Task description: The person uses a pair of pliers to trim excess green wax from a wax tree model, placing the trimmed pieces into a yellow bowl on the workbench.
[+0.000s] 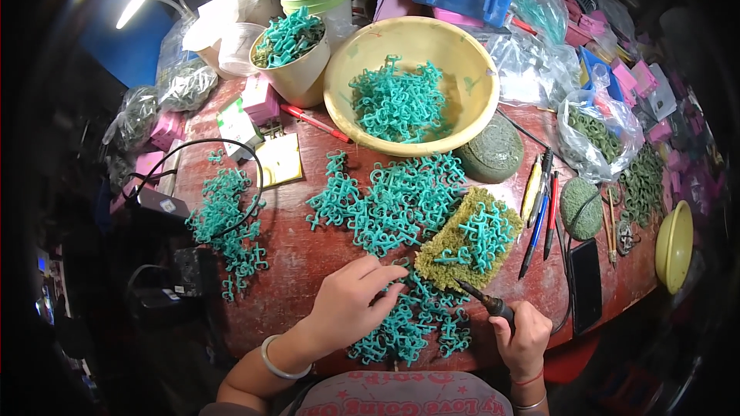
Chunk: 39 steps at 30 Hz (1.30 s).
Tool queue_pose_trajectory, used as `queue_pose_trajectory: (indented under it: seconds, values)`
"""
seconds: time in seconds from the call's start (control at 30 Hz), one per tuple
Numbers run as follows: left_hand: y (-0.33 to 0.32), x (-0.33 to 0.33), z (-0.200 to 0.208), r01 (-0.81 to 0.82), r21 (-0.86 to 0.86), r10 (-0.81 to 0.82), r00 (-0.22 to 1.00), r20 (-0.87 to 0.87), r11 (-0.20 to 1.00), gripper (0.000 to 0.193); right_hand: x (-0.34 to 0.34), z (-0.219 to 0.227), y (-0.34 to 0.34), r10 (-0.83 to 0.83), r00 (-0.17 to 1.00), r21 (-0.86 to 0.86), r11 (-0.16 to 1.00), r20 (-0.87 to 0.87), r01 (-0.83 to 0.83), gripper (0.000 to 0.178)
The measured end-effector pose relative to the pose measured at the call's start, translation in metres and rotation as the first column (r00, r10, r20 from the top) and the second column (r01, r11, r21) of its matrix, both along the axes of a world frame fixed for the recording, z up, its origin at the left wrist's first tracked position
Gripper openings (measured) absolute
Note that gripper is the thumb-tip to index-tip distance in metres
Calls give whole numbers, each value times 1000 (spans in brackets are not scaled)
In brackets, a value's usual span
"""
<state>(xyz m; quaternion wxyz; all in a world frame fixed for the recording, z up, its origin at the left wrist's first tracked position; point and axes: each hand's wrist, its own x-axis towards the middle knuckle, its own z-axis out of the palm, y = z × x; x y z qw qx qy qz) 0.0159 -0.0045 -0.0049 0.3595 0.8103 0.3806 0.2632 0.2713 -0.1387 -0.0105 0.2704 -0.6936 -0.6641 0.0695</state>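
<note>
My right hand (526, 340) is wrapped round a soldering iron (496, 306) with a dark handle, its thin tip pointing up and left. That tip is by the lower edge of a yellow-green spongy pad (441, 256), on which a heap of small teal hook-shaped pieces (486, 235) lies. My left hand (351, 300) is left of the iron, thumb and forefinger curled toward each other over more loose teal pieces (408, 323). Whatever its fingertips pinch is too small to make out. A wider spread of teal pieces (393, 200) covers the red table (297, 262) beyond my hands.
Beyond the pieces stands a yellow basin (335, 100) holding more teal pieces, with a filled tub (297, 81) beside it. At right lie pens (533, 235), a phone (586, 285) and round green blocks (493, 150). A black cable (260, 166) loops over the left-hand pile.
</note>
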Motion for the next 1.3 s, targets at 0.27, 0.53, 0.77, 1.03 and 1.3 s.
queue_pose_trajectory:
  seconds: [0.27, 0.53, 0.77, 1.03, 1.3]
  values:
    - [6, -10, 6, -190, -27, 191, 981, 25, 981, 22, 0, -1, 0, 4, 1000, 1, 1000, -8, -4, 45]
    - [3, -6, 19, -150, -168, 154, 988, 11, 974, 24, 0, 0, 1, 1, 1000, -7, 1000, 2, -1, 45]
    - [3, -7, 9, -123, -77, 127, 991, 44, 989, 24, 0, 0, 1, 7, 1000, 4, 1000, -17, -7, 43]
    - [6, -9, 15, 18, -98, 17, 938, 347, 995, 27, -30, 33, 18, -53, 931, 34, 997, -360, 70, 28]
    - [-1, -8, 17, 153, -177, -79, 928, 363, 972, 29, -61, 46, 52, 97, 770, -106, 972, -631, -210, 24]
